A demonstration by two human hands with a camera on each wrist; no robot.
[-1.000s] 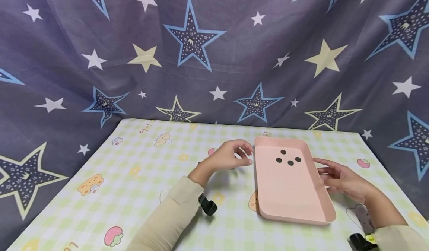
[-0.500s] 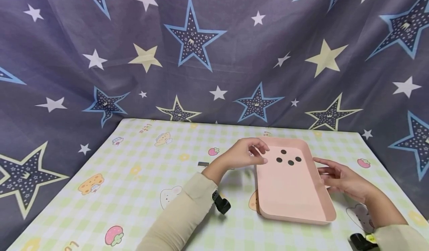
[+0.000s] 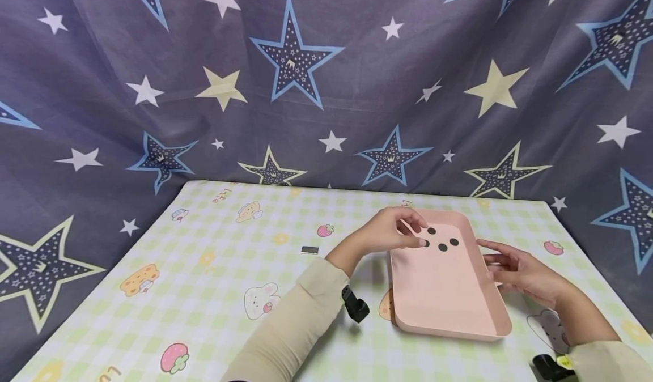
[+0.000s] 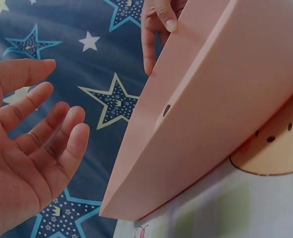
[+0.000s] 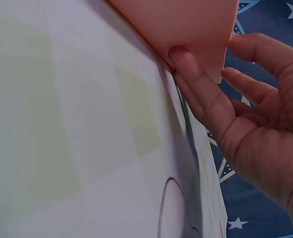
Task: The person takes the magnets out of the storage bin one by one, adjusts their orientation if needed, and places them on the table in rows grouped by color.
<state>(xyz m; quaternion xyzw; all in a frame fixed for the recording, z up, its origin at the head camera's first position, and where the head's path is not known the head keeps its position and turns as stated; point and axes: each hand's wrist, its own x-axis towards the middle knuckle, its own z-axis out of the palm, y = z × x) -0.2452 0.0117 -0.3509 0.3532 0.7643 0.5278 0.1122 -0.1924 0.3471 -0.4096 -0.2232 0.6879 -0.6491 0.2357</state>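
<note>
A shallow pink tray (image 3: 449,291) lies on the table, with several small black discs (image 3: 442,247) on its floor near the far end. My left hand (image 3: 390,232) hangs over the tray's left rim, its fingertips close above the discs and partly covering one in the head view. Its fingers are loosely bent with nothing between them, as the left wrist view shows of the hand (image 4: 37,134). My right hand (image 3: 525,274) touches the outside of the tray's right wall. In the right wrist view, its relaxed fingertips (image 5: 183,57) rest against the pink wall low down.
A small dark rectangular piece (image 3: 309,250) with a shiny edge lies left of the tray, beside my left forearm. The table has a green-checked cloth (image 3: 214,302) with cartoon prints. A star-patterned curtain (image 3: 326,87) hangs behind it.
My left hand has moved right, from beside the tray to over its left rim, uncovering the small dark rectangular piece on the table. The right hand and the tray have stayed put.
</note>
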